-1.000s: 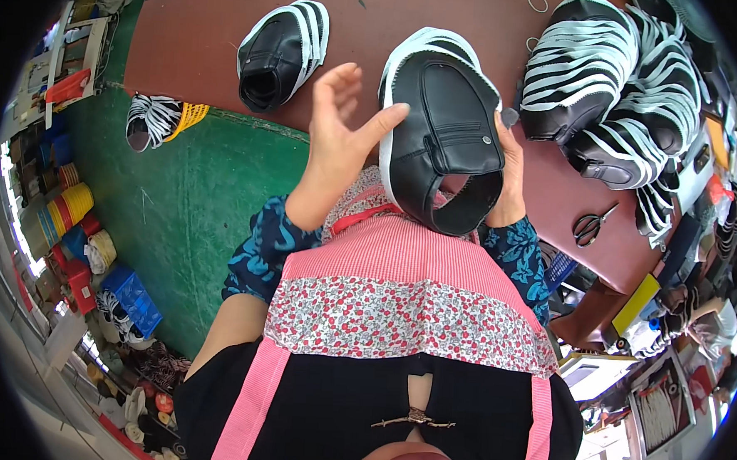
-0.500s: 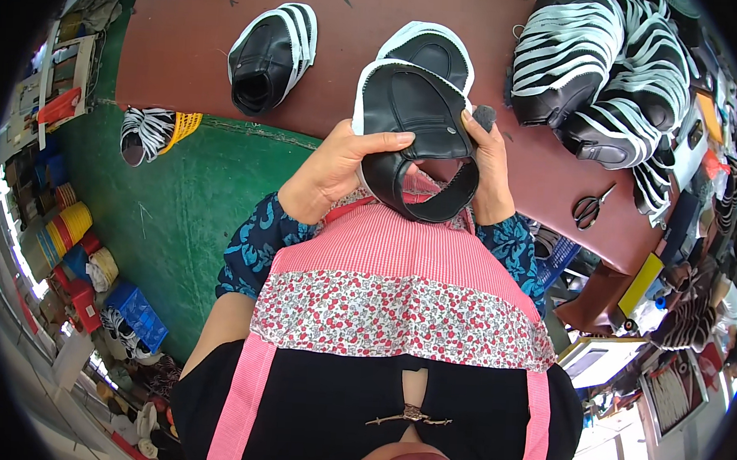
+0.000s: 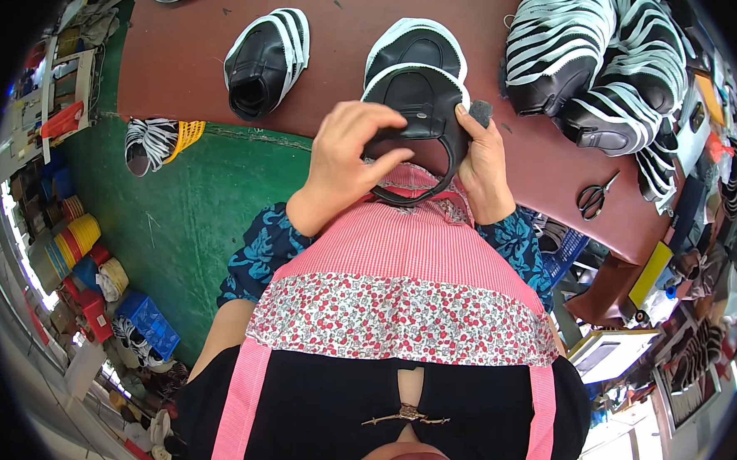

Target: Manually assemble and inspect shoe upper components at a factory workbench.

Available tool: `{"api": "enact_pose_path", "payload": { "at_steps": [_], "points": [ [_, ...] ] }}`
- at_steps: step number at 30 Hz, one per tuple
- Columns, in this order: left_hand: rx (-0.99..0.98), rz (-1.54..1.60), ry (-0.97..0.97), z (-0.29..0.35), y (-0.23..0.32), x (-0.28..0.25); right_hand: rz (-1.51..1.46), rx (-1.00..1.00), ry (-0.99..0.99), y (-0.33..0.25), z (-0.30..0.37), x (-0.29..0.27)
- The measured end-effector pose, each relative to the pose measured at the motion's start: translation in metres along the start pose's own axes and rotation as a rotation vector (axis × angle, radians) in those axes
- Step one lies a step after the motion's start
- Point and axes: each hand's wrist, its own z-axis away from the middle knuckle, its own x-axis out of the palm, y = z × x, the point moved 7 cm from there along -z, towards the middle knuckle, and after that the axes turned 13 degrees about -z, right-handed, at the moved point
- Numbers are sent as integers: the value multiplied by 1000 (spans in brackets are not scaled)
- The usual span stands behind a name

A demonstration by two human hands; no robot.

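Note:
A black shoe upper (image 3: 412, 95) with a white edge is held above my lap, its collar opening toward me. My right hand (image 3: 484, 165) is closed on its right side, thumb on top. A small dark grey piece (image 3: 480, 113) shows at the right fingertips; whether it is held or worn I cannot tell. My left hand (image 3: 339, 162) is open over the left side of the upper, thumb and fingers apart. Just beyond lies another black upper (image 3: 415, 51) with white edging, partly covered. Farther left on the table rests a small stack of uppers (image 3: 267, 62).
Large piles of white-edged black uppers (image 3: 557, 57) take up the table's right side. Black-handled scissors (image 3: 593, 198) lie near the right edge of the red-brown table (image 3: 337, 28). More uppers (image 3: 149, 145) sit by a yellow basket (image 3: 190, 137) below the table's left edge.
My left hand has let go of the upper's left side and its fingers have spread. The upper has tilted and moved slightly, while my right hand keeps its hold.

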Motion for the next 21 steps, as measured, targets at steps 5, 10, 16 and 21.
{"api": "enact_pose_path", "payload": {
  "at_steps": [5,10,16,21],
  "points": [
    [167,-120,119,3,8,7,27,13,41,0,2,-6],
    [155,-127,90,4,10,7,1158,-1087,-228,-57,47,41],
    [129,-78,-15,0,26,6,1050,-276,-681,-41,54,73],
    [-136,96,-88,4,15,5,819,-280,-578,-41,41,50]
  ]
}}
